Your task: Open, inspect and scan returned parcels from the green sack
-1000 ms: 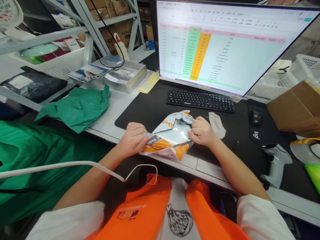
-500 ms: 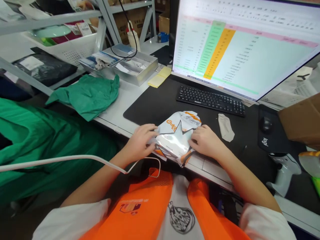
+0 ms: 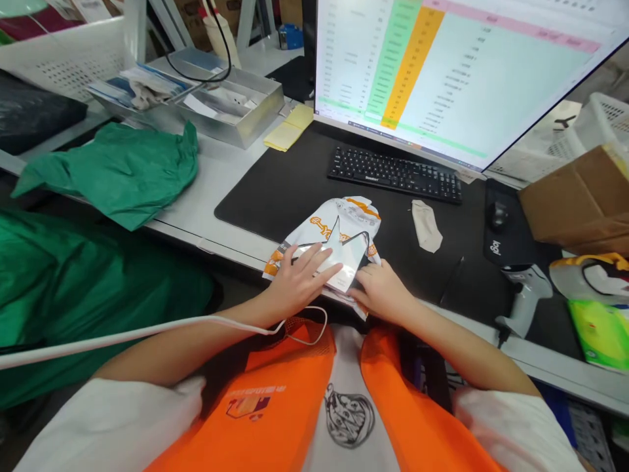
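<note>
Left hand (image 3: 297, 282) is lying spread on the white-and-orange packet (image 3: 319, 219), frame centre; right hand (image 3: 383, 292) is curling at its lower-right edge, can't tell if pinching. Packet's sitting at desk (image 3: 189, 208) front; slackening pressure could be letting it slip off.

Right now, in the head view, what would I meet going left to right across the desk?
Crumpled green material → white-and-orange packet → small pale cloth → handheld scanner → bright green packet.
</note>
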The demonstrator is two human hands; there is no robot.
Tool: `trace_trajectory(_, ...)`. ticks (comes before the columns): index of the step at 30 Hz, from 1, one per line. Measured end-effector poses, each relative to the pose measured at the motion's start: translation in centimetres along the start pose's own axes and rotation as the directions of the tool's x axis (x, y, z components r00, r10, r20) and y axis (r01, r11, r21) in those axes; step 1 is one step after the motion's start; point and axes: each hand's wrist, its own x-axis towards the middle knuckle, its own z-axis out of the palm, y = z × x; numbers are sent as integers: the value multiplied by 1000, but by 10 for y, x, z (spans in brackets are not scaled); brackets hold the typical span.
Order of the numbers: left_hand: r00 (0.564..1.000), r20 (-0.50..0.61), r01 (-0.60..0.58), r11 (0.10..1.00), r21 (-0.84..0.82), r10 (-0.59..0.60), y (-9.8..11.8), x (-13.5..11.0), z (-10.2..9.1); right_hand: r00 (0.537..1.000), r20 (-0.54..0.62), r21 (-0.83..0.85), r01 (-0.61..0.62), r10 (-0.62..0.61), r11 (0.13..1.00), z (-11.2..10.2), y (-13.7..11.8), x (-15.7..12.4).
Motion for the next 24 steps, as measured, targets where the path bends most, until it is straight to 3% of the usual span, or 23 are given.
trace_trajectory(5, 994, 26, -106, 994, -6, 106, 1, 17, -9, 996, -94, 194, 12, 7, 981, -11, 5, 16)
trace_trajectory(10, 989, -80, -119, 992, 45, 122, -11, 42, -35, 945, -203, 541, -112, 258, 834, -37, 12, 30)
trace_trajectory(12, 992, -102, -78, 997, -3, 78, -19, 56, -50, 934, -210, 590, -114, 288, 799, -47, 16, 35)
trace_trajectory(14, 996, -90, -29, 997, -65, 23, -29, 72, -65, 957, -188, 527, -92, 222, 845, -52, 20, 38)
trace_trajectory(16, 998, -57, 25, 994, -103, -31, -38, 87, -76, 982, -146, 347, -66, 124, 935, -54, 21, 41)
trace_trajectory(20, 997, -26, 73, 992, -107, -76, -50, 115, -80, 992, -96, 8, -82, 82, 997, -52, 20, 42)
trace_trajectory(22, 993, -87, 66, 993, -101, -75, -53, 130, -74, 964, -231, -6, -136, 131, 991, -56, 21, 43)
trace_trajectory(24, 989, -136, 49, 995, -88, -60, -55, 144, -66, 860, -478, 41, -180, 178, 983, -65, 25, 47)
